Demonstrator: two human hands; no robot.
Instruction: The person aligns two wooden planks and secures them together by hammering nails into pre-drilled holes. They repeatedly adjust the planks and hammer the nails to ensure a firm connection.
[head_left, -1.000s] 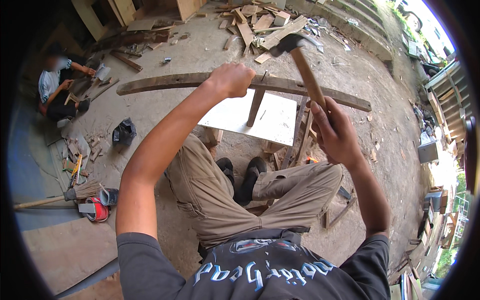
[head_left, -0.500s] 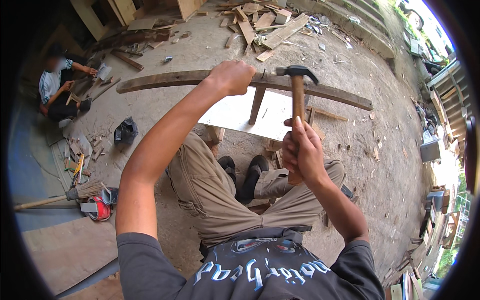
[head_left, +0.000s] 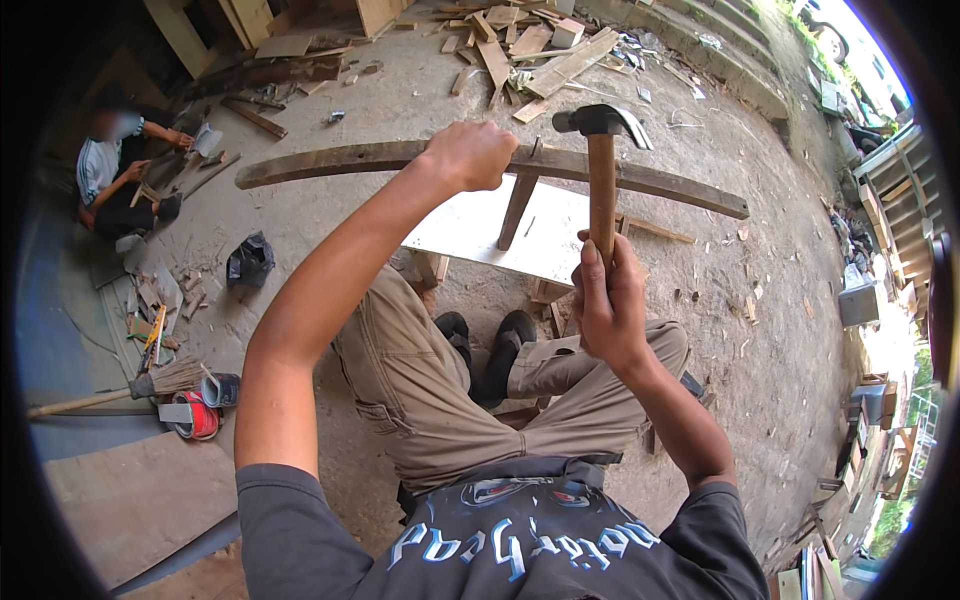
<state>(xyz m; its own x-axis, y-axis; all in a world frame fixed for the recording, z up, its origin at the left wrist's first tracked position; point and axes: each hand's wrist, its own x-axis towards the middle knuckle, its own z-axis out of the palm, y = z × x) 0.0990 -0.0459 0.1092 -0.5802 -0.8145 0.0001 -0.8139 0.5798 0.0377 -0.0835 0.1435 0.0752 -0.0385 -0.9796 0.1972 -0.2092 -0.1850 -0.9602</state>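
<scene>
My left hand (head_left: pixel 472 157) is closed round a long, slightly bent wooden beam (head_left: pixel 340 163) that runs crosswise ahead of me. Beneath the beam a short wooden piece (head_left: pixel 516 212) stands upright on a white board (head_left: pixel 455 228). A thin dark spike, perhaps a nail, sticks up from the beam just right of my left fist. In my right hand (head_left: pixel 612 305) I grip a claw hammer (head_left: pixel 602 190) by its wooden handle, its head raised above the beam and apart from it. A loose nail (head_left: pixel 530 226) appears to lie on the white board.
Scrap wood (head_left: pixel 540 60) is heaped at the far side. A person (head_left: pixel 110 170) sits at the far left. A black bag (head_left: pixel 251 260), a broom (head_left: pixel 165 380), a red reel (head_left: pixel 200 415) and a plywood sheet (head_left: pixel 140 495) lie on the left.
The hammer has risen, its head now higher and closer to me, its handle more upright. My left hand and the beam have shifted very slightly right.
</scene>
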